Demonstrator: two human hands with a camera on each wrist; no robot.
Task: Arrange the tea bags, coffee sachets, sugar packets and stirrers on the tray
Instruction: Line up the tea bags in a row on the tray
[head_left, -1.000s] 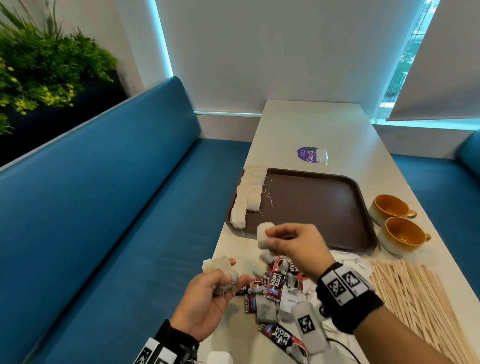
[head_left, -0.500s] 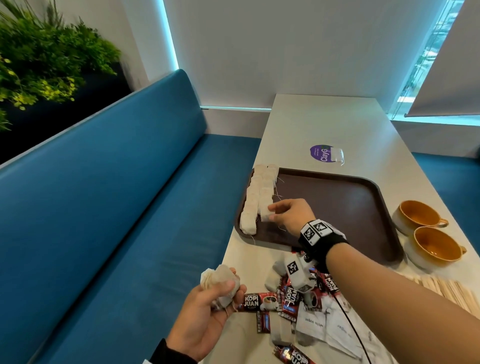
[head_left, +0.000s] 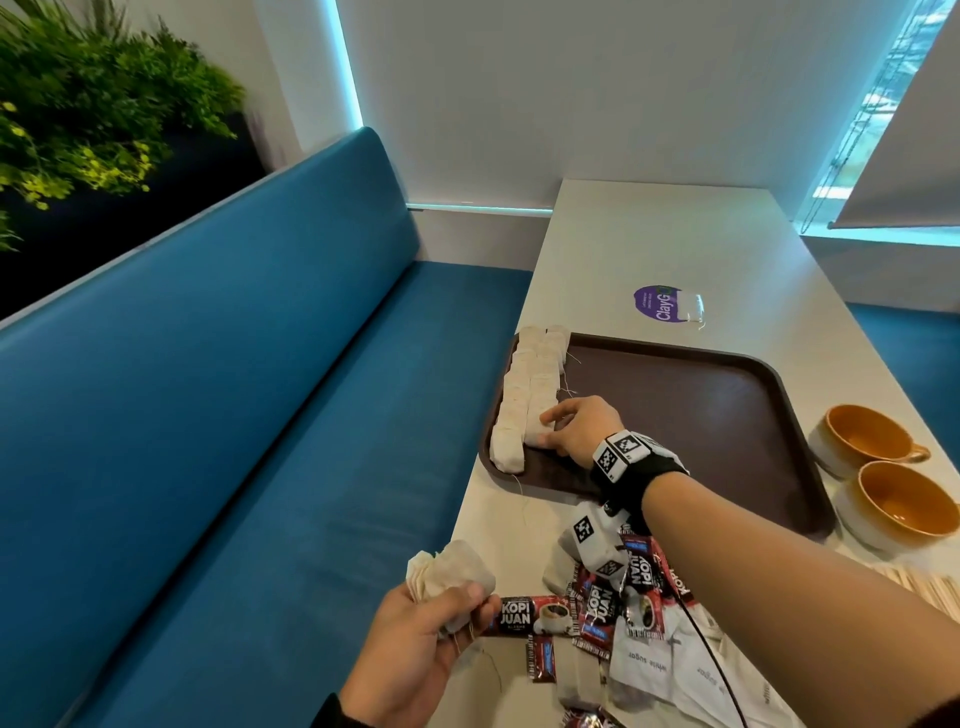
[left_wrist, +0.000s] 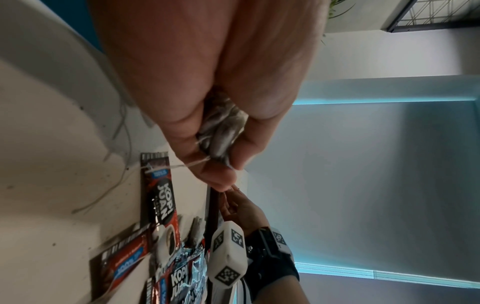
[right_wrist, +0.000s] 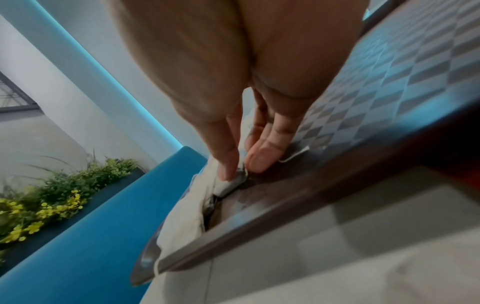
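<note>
Setting one more small white paper tea bag (head_left: 537, 434) at the near end of the second row is the step in hand — the right hand (head_left: 576, 431) reaches over the dark brown plastic tray (head_left: 691, 415), thumb and fingertips (right_wrist: 255, 162) pinched on the bag's edge as it touches the tray floor beside the two rows of tea bags (head_left: 530, 384) along the tray's left rim. The left hand (head_left: 415, 644) hovers off the table's near-left edge, fingers curled tight round a bunch of spare white tea bags (head_left: 452, 574), their strings trailing.

Off the tray lie the red-and-black coffee sachets (head_left: 597, 608), the white paper sugar packets (head_left: 670, 670) and the pale wooden stirrers (head_left: 924, 582), so by my judgement the task is in its first part. The next move calls for letting go without dragging the string or nudging the neighbouring row — then taking a fresh bag from the left hand's bunch.
</note>
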